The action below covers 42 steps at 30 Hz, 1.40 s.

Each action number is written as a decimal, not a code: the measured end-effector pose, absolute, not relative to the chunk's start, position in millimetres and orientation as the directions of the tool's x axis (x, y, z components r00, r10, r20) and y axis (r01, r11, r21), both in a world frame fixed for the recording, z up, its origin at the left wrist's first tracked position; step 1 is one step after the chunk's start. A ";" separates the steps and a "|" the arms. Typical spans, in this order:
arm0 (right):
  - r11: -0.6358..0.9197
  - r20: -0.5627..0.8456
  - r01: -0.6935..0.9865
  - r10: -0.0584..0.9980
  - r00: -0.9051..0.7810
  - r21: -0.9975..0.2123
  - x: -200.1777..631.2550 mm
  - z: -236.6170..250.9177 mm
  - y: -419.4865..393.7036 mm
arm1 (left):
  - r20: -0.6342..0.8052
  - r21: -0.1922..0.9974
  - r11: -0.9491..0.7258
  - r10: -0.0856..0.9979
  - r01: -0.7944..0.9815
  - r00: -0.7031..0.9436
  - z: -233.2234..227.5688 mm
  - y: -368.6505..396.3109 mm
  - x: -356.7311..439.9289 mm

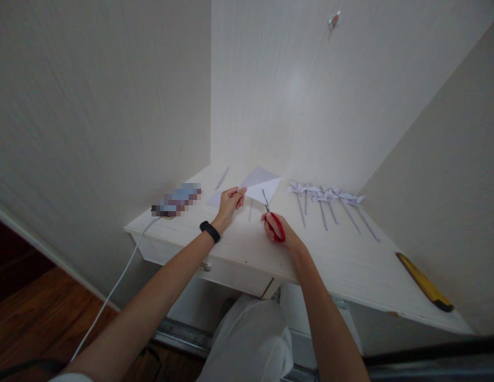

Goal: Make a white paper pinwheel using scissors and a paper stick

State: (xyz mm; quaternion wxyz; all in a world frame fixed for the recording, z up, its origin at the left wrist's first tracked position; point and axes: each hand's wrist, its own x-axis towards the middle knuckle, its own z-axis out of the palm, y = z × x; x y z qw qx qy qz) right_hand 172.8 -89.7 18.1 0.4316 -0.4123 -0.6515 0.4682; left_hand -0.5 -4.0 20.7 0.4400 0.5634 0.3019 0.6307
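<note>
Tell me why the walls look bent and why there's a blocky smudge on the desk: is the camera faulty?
In the head view, a wide lens bows the walls and the desk edges outward. The blocky patch is deliberate pixelation, not blur. Soft glare whitens the back wall. The left hand, paper, right hand and red scissors are fairly sharp, with only faint shadows.

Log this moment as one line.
left hand: holds paper sheet | right hand: red scissors at sheet | paper pinwheels on desk

Home nook: white desk (350, 265), wood floor (40, 313)
</note>
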 end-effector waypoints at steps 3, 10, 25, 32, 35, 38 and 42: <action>0.222 0.172 0.142 0.940 -0.295 -0.965 173.3 18.6 -89.8 | 0.443 0.878 -0.429 0.896 -0.214 0.020 21.1 -4.5 -0.4; 0.229 0.177 0.153 0.939 -0.294 -0.961 174.0 18.2 -89.5 | 0.451 0.872 -0.438 0.892 -0.219 0.015 22.8 -6.1 -0.3; 0.210 0.161 0.149 0.943 -0.290 -0.966 172.9 14.8 -86.3 | 0.465 0.871 -0.450 0.885 -0.196 0.034 25.9 -7.9 -0.1; 0.207 0.157 0.131 0.937 -0.313 -0.970 173.2 13.9 -86.7 | 0.445 0.883 -0.428 0.894 -0.195 0.051 23.7 -6.1 -0.5; 0.198 0.155 0.116 0.939 -0.306 -0.973 173.2 12.6 -86.9 | 0.447 0.881 -0.427 0.892 -0.203 0.061 24.0 -6.7 -0.7; 0.189 0.150 0.102 0.939 -0.309 -0.977 173.3 11.8 -86.9 | 0.440 0.884 -0.418 0.895 -0.207 0.070 24.6 -7.3 -0.8; 0.193 0.145 0.127 0.939 -0.313 -0.973 173.5 11.8 -86.4 | 0.448 0.883 -0.425 0.890 -0.200 0.085 24.5 -7.5 -1.0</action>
